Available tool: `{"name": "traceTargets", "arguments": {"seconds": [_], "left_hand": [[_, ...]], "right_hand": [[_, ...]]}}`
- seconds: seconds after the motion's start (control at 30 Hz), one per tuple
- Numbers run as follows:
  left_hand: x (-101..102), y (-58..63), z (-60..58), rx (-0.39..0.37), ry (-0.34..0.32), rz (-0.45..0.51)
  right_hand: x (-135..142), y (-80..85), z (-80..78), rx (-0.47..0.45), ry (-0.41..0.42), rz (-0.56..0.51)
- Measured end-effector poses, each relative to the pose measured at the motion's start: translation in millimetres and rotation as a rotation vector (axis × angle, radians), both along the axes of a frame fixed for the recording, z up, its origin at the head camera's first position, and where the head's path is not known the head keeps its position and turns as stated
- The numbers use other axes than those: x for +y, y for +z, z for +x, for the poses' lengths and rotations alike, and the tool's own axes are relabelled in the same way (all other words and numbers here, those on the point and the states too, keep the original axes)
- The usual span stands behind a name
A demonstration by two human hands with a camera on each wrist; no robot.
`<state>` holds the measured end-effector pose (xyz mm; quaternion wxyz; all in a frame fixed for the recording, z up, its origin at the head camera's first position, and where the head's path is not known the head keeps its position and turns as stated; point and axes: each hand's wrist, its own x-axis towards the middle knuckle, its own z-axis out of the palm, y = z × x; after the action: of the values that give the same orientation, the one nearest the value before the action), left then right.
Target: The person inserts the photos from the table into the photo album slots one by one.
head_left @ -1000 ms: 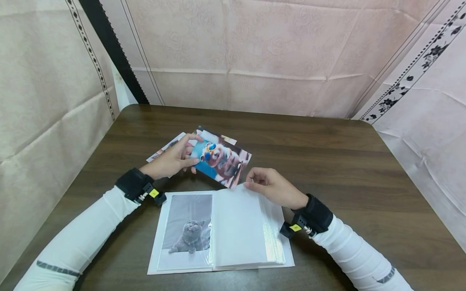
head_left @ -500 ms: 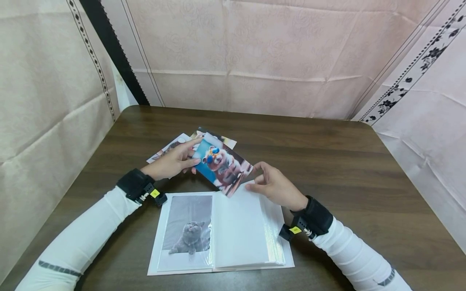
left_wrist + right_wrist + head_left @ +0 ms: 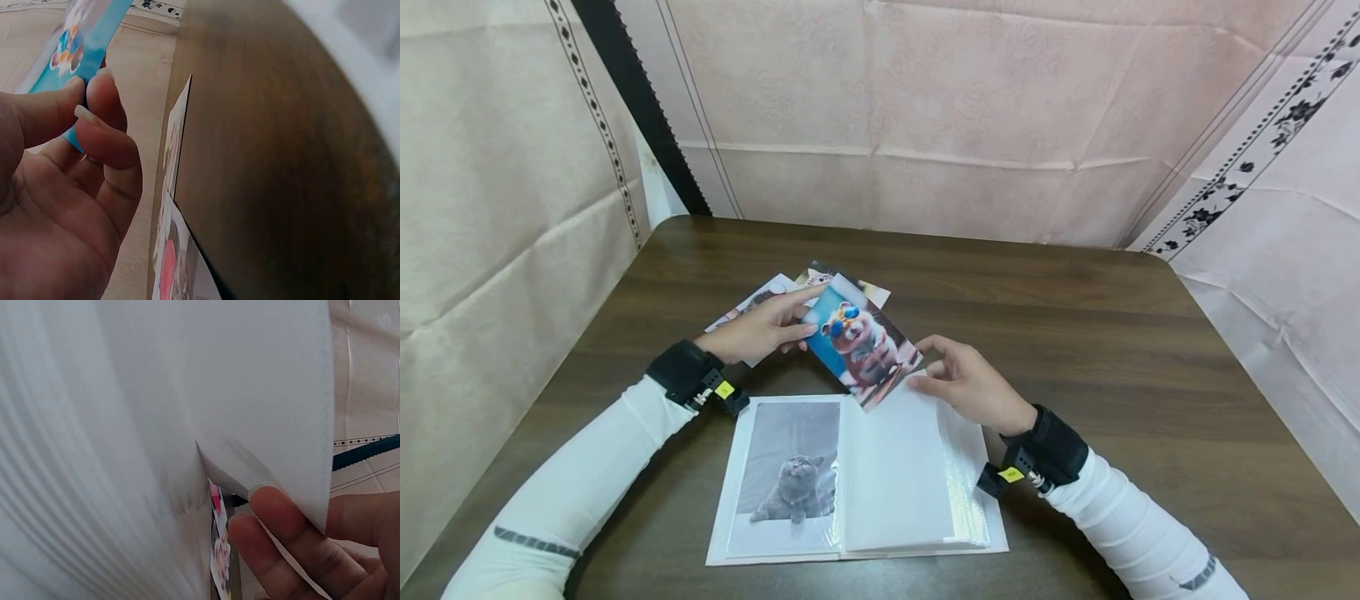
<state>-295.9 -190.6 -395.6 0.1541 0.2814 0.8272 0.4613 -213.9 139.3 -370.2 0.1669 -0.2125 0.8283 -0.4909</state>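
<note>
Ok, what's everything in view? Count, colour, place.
Table: one, brown, centre of view
Album: one, white, open on the table
Cat photo: one, grey, in the album, left side
Held photo: one, blue and pink, above the table
Loose photos: at least two, multicoloured, beyond the album
Cloth: count unclear, pale, beyond the table
Strip: one, black, back left
Wristbands: two, black, left and right
Sleeves: two, white, left and right
Left hand: one, pinching the held photo
Right hand: one, pinching an album page
</note>
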Motion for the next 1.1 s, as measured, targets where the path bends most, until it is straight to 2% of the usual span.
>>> {"name": "traceTargets", "arguments": {"seconds": [0.2, 0.57, 0.73, 0.97, 1.1], "left_hand": [[1.5, 1.5, -2.8, 0.0, -0.026, -0.014], [6.0, 4.7, -6.9, -0.023, -0.034, -0.025], [6.2, 4.8, -9.8, 0.009, -0.039, -0.037], [11.2, 6.4, -12.2, -0.006, -0.077, -0.013], [14.3, 5.1, -13.1, 0.001, -0.063, 0.032]], "right_hand": [[0.0, -1.4, -0.6, 0.015, -0.004, -0.001], [0.5, -2.5, 0.8, 0.034, -0.035, 0.024], [0.2, -2.1, 0.9, 0.042, -0.038, 0.029], [-0.5, -2.2, -0.1, 0.034, -0.029, 0.024], [-0.6, -3.0, 0.8, 0.045, -0.031, 0.032]]}}
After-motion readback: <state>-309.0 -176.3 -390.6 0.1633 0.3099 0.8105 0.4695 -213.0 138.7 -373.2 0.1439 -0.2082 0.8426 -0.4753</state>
